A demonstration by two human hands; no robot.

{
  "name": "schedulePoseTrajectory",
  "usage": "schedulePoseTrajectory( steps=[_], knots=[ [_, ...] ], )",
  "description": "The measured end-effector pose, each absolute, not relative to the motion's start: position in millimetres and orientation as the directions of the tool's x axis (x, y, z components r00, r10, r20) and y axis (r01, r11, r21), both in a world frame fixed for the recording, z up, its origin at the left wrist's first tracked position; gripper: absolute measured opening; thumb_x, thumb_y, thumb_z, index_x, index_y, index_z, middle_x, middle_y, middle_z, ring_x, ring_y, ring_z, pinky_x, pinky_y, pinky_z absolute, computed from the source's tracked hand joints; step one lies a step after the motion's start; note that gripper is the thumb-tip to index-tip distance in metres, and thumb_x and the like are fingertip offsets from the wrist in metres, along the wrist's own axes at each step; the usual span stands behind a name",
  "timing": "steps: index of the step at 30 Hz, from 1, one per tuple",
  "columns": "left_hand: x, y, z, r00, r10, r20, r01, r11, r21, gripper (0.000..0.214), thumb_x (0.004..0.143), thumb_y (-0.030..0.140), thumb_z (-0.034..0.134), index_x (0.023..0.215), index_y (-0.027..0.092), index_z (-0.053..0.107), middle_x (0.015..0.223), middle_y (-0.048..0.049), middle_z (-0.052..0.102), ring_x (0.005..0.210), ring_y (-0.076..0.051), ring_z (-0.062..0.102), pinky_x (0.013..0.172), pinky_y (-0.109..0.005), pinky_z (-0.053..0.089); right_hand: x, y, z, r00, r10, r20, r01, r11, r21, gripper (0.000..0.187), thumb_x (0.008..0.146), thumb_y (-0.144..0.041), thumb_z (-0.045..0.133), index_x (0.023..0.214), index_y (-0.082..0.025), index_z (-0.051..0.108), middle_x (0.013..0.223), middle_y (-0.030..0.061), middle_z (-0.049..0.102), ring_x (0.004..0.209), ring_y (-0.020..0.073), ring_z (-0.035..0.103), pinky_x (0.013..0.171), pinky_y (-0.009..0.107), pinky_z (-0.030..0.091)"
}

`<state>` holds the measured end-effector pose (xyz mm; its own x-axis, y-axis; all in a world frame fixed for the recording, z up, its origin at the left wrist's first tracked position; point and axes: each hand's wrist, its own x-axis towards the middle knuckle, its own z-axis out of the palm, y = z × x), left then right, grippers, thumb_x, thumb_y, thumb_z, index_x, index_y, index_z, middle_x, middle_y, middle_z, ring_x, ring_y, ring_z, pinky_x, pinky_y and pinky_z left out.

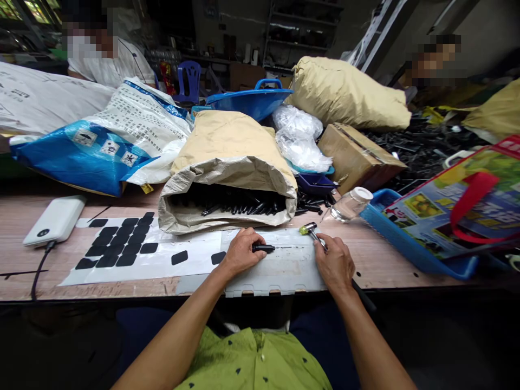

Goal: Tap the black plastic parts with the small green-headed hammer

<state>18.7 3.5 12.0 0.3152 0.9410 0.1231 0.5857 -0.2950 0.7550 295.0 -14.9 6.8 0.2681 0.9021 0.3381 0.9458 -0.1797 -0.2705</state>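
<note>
My left hand (239,252) is closed on a small black rod-shaped part (264,248) that lies on a grey plastic plate (284,268) at the table's front edge. A thin pin sticks out of the part toward the right. My right hand (335,262) grips the handle of a small hammer (311,229), whose metal head with a yellow-green tip hovers just right of the part. Behind my hands lies an open brown paper sack (227,179) filled with several black rod parts.
A white sheet with black rounded pads (122,244) and a white power bank (54,221) lie to the left. A clear bottle (349,205), blue tray (406,244) and colourful bag (467,206) sit right. Sacks and a cardboard box (357,157) crowd the back, where two other people sit.
</note>
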Motion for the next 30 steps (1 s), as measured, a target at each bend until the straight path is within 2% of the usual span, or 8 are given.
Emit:
schedulePoseTrajectory(
  steps=[8, 11, 14, 17, 21, 24, 27, 30],
  knots=[
    [16.9, -1.3, 15.5, 0.368, 0.918, 0.147, 0.575, -0.349, 0.74, 0.013, 0.081, 0.025, 0.076, 0.094, 0.021, 0.073, 0.09, -0.0037, 0.064, 0.096, -0.024, 0.054, 0.083, -0.035, 0.042, 283.4, -18.6, 4.2, 0.228, 0.884, 0.408, 0.972, -0.183, -0.148, 0.026, 0.096, -0.028, 0.06, 0.119, -0.022, 0.071, 0.099, 0.0073, 0.064, 0.088, 0.019, 0.049, 0.073, 0.032, 0.029],
    [17.9, -25.4, 28.8, 0.457, 0.875, 0.162, 0.49, -0.399, 0.775, 0.015, 0.09, 0.031, 0.07, 0.101, 0.021, 0.072, 0.098, -0.0041, 0.068, 0.1, -0.023, 0.057, 0.087, -0.034, 0.043, 284.4, -18.3, 3.7, 0.223, 0.885, 0.408, 0.974, -0.191, -0.119, 0.026, 0.096, -0.028, 0.059, 0.119, -0.022, 0.07, 0.099, 0.0068, 0.063, 0.088, 0.0191, 0.049, 0.072, 0.032, 0.027],
    [21.8, -64.3, 43.1, 0.642, 0.765, 0.057, 0.373, -0.376, 0.848, 0.017, 0.097, 0.034, 0.061, 0.107, 0.025, 0.071, 0.101, -0.0014, 0.071, 0.094, -0.019, 0.064, 0.082, -0.028, 0.045, 284.4, -17.9, 3.2, 0.22, 0.885, 0.41, 0.975, -0.195, -0.104, 0.026, 0.096, -0.029, 0.059, 0.119, -0.023, 0.07, 0.098, 0.0066, 0.063, 0.087, 0.0192, 0.048, 0.072, 0.032, 0.027],
    [27.4, -99.0, 40.5, 0.728, 0.679, -0.093, 0.428, -0.345, 0.835, 0.016, 0.094, 0.036, 0.063, 0.106, 0.028, 0.071, 0.099, 0.0001, 0.074, 0.092, -0.019, 0.068, 0.078, -0.027, 0.046, 283.7, -17.9, 2.9, 0.218, 0.885, 0.412, 0.976, -0.195, -0.098, 0.026, 0.096, -0.029, 0.059, 0.119, -0.023, 0.07, 0.099, 0.0065, 0.063, 0.087, 0.0192, 0.048, 0.072, 0.032, 0.026],
    [31.3, -118.6, 4.2, 0.626, 0.72, -0.3, 0.665, -0.292, 0.688, 0.016, 0.09, 0.032, 0.061, 0.101, 0.025, 0.071, 0.1, -0.0068, 0.076, 0.092, -0.027, 0.071, 0.077, -0.033, 0.051, 283.5, -18.5, 2.6, 0.222, 0.885, 0.409, 0.975, -0.202, -0.092, 0.026, 0.096, -0.029, 0.059, 0.119, -0.023, 0.07, 0.099, 0.0067, 0.063, 0.087, 0.0193, 0.048, 0.071, 0.032, 0.025],
    [27.8, -121.4, -20.2, 0.514, 0.742, -0.43, 0.784, -0.202, 0.587, 0.03, 0.09, 0.03, 0.057, 0.116, 0.025, 0.071, 0.105, -0.0134, 0.076, 0.098, -0.034, 0.072, 0.083, -0.041, 0.054, 283.8, -18.8, 2.4, 0.217, 0.884, 0.415, 0.976, -0.196, -0.093, 0.026, 0.096, -0.029, 0.058, 0.119, -0.022, 0.07, 0.098, 0.0072, 0.063, 0.087, 0.0194, 0.048, 0.071, 0.033, 0.025],
    [20.7, -120.9, -14.0, 0.553, 0.703, -0.447, 0.759, -0.204, 0.618, 0.047, 0.086, 0.033, 0.064, 0.132, 0.025, 0.067, 0.117, -0.0165, 0.073, 0.11, -0.038, 0.069, 0.091, -0.047, 0.053, 284.0, -18.6, 1.9, 0.212, 0.881, 0.422, 0.977, -0.189, -0.095, 0.027, 0.097, -0.029, 0.057, 0.119, -0.022, 0.07, 0.098, 0.0077, 0.063, 0.087, 0.0196, 0.047, 0.071, 0.033, 0.025],
    [15.9, -107.2, 22.4, 0.681, 0.626, -0.38, 0.619, -0.214, 0.755, 0.045, 0.085, 0.042, 0.069, 0.128, 0.03, 0.071, 0.11, -0.0096, 0.077, 0.103, -0.033, 0.071, 0.085, -0.04, 0.054, 283.7, -18.4, 1.4, 0.208, 0.881, 0.425, 0.978, -0.19, -0.086, 0.027, 0.096, -0.029, 0.057, 0.119, -0.021, 0.07, 0.098, 0.008, 0.062, 0.087, 0.0199, 0.047, 0.071, 0.033, 0.025]
  ],
)
